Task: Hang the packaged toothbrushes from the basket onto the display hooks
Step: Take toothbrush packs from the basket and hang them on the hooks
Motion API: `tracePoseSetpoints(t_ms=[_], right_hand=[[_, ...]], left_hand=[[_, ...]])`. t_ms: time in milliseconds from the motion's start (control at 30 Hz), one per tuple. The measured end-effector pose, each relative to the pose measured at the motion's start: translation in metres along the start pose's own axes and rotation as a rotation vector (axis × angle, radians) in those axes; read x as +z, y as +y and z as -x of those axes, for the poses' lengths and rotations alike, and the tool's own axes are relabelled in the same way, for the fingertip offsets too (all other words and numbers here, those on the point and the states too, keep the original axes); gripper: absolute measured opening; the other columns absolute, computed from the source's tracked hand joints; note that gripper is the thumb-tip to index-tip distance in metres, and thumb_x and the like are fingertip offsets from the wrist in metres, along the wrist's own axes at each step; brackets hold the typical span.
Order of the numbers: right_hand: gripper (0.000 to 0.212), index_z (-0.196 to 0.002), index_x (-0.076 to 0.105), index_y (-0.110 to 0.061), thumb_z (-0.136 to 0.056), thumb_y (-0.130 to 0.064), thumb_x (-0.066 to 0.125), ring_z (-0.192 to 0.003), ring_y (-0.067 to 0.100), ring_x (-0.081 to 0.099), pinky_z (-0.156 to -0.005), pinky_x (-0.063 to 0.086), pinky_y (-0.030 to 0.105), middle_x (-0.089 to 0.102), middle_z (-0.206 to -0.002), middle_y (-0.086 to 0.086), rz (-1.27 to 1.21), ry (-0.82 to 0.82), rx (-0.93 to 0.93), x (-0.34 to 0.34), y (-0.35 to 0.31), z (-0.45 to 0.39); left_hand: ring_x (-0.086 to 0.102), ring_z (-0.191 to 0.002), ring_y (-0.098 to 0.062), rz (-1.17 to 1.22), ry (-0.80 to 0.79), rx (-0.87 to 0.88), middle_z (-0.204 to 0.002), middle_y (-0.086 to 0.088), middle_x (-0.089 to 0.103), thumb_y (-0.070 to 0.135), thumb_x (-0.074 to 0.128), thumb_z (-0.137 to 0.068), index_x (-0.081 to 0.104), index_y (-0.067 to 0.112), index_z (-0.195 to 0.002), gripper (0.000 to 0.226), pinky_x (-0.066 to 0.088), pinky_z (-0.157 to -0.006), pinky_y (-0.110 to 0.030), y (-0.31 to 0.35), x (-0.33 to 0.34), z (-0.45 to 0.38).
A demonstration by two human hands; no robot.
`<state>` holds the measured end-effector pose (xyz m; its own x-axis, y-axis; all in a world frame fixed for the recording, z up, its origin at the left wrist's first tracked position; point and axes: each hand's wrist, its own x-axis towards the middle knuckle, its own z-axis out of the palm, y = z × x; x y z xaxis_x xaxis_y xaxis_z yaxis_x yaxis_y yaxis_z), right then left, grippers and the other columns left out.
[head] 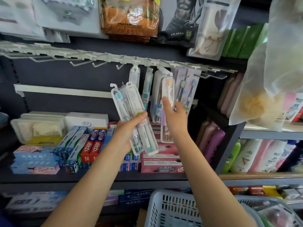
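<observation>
1. The left hand point(129, 136) is clamped around a fan of packaged toothbrushes point(134, 118), thumb across the front of the packs, their hanger tabs pointing up and tilted left, below the rail of display hooks point(105, 63).
2. The right hand point(175, 115) holds an orange-headed toothbrush pack point(168, 89), thumb pressed on its front and fingers curled behind. The pack's top is up at the hook point(168, 73) where a stack of like packs point(158, 89) already hangs. Whether the tab hole is actually over the hook tip cannot be told; the top of the pack hides it.
3. The basket point(164, 208) sits low in the foreground, beneath the right forearm. From this angle its contents are not visible.
4. Risks, as I judge them:
   - If the right hand lets go before the tab is fully threaded, the pack may slide off and drop onto the boxed toothpaste point(91, 145) on the shelf below.
   - That hook looks crowded, so pushing a new pack on could shove the front ones askew or leave it perched at the tip.
   - The left hand's fanned packs are held at mid-length by one thumb; the slick plastic could let one slip out while attention is on the hook.
   - The translucent bag point(265, 89) hanging at the right sits close to the right-hand hooks and could be brushed by the arm.
</observation>
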<state>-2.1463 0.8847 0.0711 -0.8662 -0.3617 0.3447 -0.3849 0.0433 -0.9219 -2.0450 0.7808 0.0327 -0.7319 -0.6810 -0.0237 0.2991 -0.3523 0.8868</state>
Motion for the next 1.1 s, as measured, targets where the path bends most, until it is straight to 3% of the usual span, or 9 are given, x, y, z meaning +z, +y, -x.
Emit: tracePoseSetpoints(t_ms=[233, 267, 300, 333, 500, 700, 900, 1000, 1100], right_hand=[[0.040, -0.076, 0.043, -0.019, -0.098, -0.049, 0.059, -0.062, 0.012, 0.043, -0.056, 0.036, 0.014, 0.027, -0.072, -0.009, -0.010, -0.043, 0.018, 0.005, 0.014, -0.017], [0.034, -0.088, 0.056, -0.016, -0.098, -0.049, 0.059, -0.072, 0.009, 0.025, -0.066, 0.040, 0.016, 0.025, -0.080, -0.010, -0.028, -0.056, 0.034, 0.004, 0.020, -0.016], [0.043, -0.114, 0.062, -0.009, -0.098, -0.048, 0.059, -0.125, 0.015, 0.041, -0.082, 0.042, 0.022, 0.032, -0.123, -0.012, -0.041, -0.069, 0.061, 0.002, 0.029, -0.016], [0.054, -0.132, 0.056, -0.004, -0.099, -0.047, 0.059, -0.111, 0.023, 0.059, -0.089, 0.040, 0.025, 0.063, -0.116, 0.008, -0.050, -0.080, 0.102, 0.000, 0.036, -0.012], [0.069, -0.145, 0.044, -0.007, -0.092, -0.044, 0.069, -0.122, 0.025, 0.053, -0.098, 0.045, 0.036, 0.051, -0.140, 0.011, -0.005, -0.081, 0.232, -0.003, 0.069, -0.003], [0.024, -0.111, 0.067, -0.012, -0.097, -0.031, 0.066, -0.088, 0.005, 0.064, -0.073, 0.048, 0.020, 0.068, -0.099, -0.002, -0.092, -0.238, 0.060, -0.005, 0.053, 0.011], [0.046, -0.122, 0.063, -0.015, -0.084, -0.035, 0.081, -0.077, 0.006, 0.052, -0.071, 0.049, 0.020, 0.055, -0.089, -0.001, 0.016, -0.552, -0.043, 0.010, 0.036, 0.026], [0.039, -0.111, 0.066, -0.013, -0.084, -0.035, 0.081, -0.077, 0.008, 0.054, -0.072, 0.049, 0.027, 0.057, -0.087, 0.000, -0.005, -0.556, -0.011, 0.021, 0.033, 0.030], [0.018, -0.095, 0.067, -0.012, -0.089, -0.028, 0.075, -0.061, 0.003, 0.050, -0.060, 0.042, 0.019, 0.056, -0.071, -0.007, -0.035, -0.525, 0.017, 0.033, 0.026, 0.033]], left_hand=[[0.076, -0.085, -0.020, -0.015, 0.038, 0.014, -0.094, -0.004, 0.079, 0.026, 0.083, -0.075, 0.071, 0.015, -0.117, 0.045, 0.059, -0.062, -0.033, -0.009, 0.007, -0.001], [0.076, -0.085, -0.020, -0.025, 0.052, 0.014, -0.095, -0.005, 0.079, 0.026, 0.084, -0.075, 0.071, 0.015, -0.119, 0.047, 0.060, -0.063, -0.033, -0.011, 0.008, -0.002], [0.076, -0.086, -0.021, -0.035, 0.067, 0.011, -0.096, -0.005, 0.079, 0.027, 0.084, -0.076, 0.071, 0.015, -0.119, 0.047, 0.060, -0.064, -0.034, -0.014, 0.008, -0.004], [0.076, -0.086, -0.021, -0.044, 0.082, 0.008, -0.096, -0.005, 0.079, 0.027, 0.084, -0.077, 0.070, 0.015, -0.119, 0.047, 0.060, -0.066, -0.036, -0.016, 0.009, -0.005], [0.076, -0.085, -0.024, -0.053, 0.124, -0.004, -0.093, -0.006, 0.079, 0.023, 0.084, -0.079, 0.071, 0.014, -0.117, 0.041, 0.061, -0.071, -0.040, -0.024, 0.012, -0.005], [0.075, -0.092, -0.029, -0.087, 0.102, -0.001, -0.097, -0.010, 0.078, 0.022, 0.084, -0.079, 0.071, 0.013, -0.117, 0.042, 0.062, -0.077, -0.044, -0.024, 0.013, -0.002], [0.077, -0.082, -0.017, -0.111, 0.107, 0.021, -0.091, -0.006, 0.079, 0.039, 0.084, -0.076, 0.070, 0.013, -0.118, 0.052, 0.062, -0.069, -0.033, -0.011, -0.008, 0.005], [0.071, -0.059, -0.001, -0.095, 0.109, 0.035, -0.068, 0.010, 0.075, 0.032, 0.076, -0.087, 0.066, 0.017, -0.107, 0.027, 0.052, -0.045, -0.018, -0.003, -0.020, 0.008], [0.074, -0.074, -0.011, -0.118, 0.125, 0.035, -0.087, 0.002, 0.076, 0.037, 0.077, -0.086, 0.066, 0.015, -0.113, 0.037, 0.055, -0.054, -0.026, 0.005, -0.030, 0.013]])
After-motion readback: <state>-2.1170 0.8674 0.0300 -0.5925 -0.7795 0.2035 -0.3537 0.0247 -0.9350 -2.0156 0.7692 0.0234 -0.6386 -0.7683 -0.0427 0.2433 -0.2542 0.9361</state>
